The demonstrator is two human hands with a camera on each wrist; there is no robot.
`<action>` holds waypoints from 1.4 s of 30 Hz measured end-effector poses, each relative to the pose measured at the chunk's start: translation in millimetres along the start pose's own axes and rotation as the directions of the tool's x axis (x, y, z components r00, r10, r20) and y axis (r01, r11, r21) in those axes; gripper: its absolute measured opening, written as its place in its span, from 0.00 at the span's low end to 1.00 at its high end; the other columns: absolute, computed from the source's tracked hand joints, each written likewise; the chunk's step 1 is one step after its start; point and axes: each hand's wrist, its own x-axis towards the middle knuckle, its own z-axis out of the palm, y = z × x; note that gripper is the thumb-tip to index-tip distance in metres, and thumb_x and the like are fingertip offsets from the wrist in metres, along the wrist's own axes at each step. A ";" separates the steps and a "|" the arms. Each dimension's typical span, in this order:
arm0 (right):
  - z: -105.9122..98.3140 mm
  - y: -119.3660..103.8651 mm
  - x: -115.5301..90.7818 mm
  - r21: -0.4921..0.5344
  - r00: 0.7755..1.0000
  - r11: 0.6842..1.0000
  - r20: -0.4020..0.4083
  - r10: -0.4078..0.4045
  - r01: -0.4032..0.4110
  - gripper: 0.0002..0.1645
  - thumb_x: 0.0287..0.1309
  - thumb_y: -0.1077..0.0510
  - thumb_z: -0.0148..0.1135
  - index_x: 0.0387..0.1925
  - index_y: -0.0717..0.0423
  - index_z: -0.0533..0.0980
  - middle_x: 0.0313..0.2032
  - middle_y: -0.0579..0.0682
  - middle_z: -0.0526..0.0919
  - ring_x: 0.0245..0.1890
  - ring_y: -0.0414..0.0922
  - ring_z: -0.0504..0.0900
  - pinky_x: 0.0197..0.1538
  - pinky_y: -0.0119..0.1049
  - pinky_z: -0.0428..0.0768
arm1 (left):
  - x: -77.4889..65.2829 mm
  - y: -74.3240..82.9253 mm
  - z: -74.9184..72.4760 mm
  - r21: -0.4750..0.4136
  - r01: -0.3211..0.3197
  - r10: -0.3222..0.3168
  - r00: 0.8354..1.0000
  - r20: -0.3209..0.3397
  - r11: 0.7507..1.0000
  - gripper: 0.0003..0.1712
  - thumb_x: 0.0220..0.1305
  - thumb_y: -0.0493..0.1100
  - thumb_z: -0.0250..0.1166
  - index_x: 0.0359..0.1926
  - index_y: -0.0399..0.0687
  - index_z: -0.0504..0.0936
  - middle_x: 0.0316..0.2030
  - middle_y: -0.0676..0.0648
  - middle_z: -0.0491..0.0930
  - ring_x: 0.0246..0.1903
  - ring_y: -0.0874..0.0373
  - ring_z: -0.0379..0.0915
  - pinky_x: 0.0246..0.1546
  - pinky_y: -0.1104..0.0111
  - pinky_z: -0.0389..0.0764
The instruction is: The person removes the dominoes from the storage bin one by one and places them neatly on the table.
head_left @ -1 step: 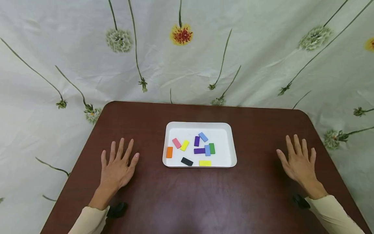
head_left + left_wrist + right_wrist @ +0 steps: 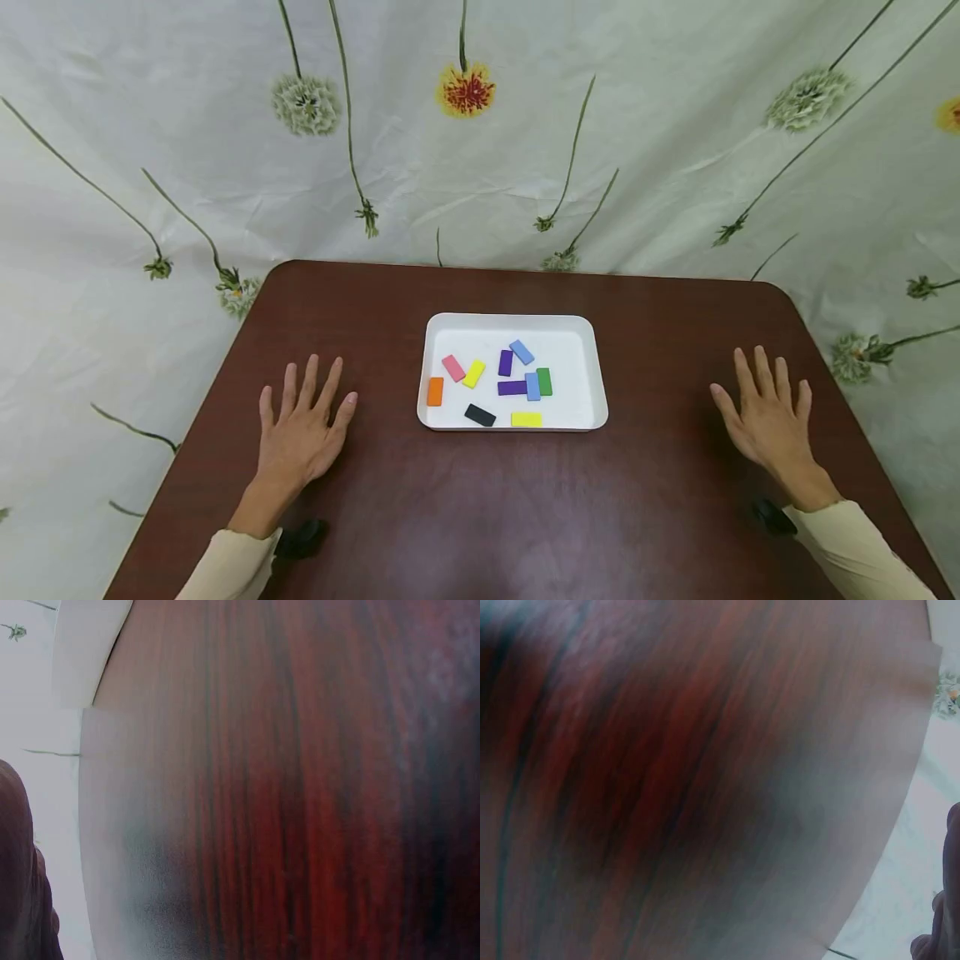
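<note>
In the head view a white tray (image 2: 570,350) lies mid-table with several small coloured blocks in it. Among them are an orange block (image 2: 435,392), a pink block (image 2: 453,368), a black block (image 2: 480,415) and a green block (image 2: 544,382). Two yellow, two purple and two blue blocks lie there too; one blue block (image 2: 532,386) sits against the end of a purple block (image 2: 512,387). To the tray's left, my left hand (image 2: 300,433) is palm down, fingers spread, holding nothing. Farther off on the right, my right hand (image 2: 768,417) is likewise spread and bare.
The dark brown table (image 2: 480,517) has rounded far corners. Behind it hangs a pale cloth (image 2: 660,133) printed with flowers. Dark wrist devices sit by both light sleeves, one device (image 2: 302,538) at the left wrist.
</note>
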 end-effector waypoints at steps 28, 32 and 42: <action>2.1 -75.5 46.5 0.004 0.951 0.952 -0.056 -0.305 0.305 0.39 0.74 0.43 0.51 0.78 0.51 0.54 0.75 0.65 0.56 0.75 0.66 0.54 0.69 0.69 0.53 | 8.5 57.0 16.3 -0.156 -0.072 0.086 0.993 0.085 0.985 0.43 0.72 0.72 0.44 0.81 0.68 0.42 0.80 0.42 0.43 0.79 0.39 0.34 0.71 0.36 0.31; 9.7 -91.7 56.2 0.003 0.917 0.919 -0.064 -0.393 0.394 0.37 0.72 0.47 0.56 0.76 0.53 0.60 0.73 0.66 0.61 0.73 0.67 0.59 0.67 0.68 0.59 | 10.8 66.1 23.7 -0.290 -0.099 0.146 0.979 0.144 0.952 0.43 0.72 0.69 0.48 0.80 0.69 0.43 0.80 0.44 0.45 0.79 0.39 0.35 0.70 0.34 0.30; 28.6 -122.9 69.5 -0.007 0.855 0.855 -0.006 -0.519 0.519 0.35 0.67 0.48 0.62 0.71 0.52 0.67 0.71 0.64 0.65 0.73 0.64 0.60 0.69 0.65 0.63 | 14.1 64.9 34.9 -0.444 -0.117 0.213 0.962 0.171 0.888 0.43 0.71 0.64 0.54 0.80 0.68 0.47 0.79 0.45 0.52 0.78 0.36 0.32 0.67 0.33 0.25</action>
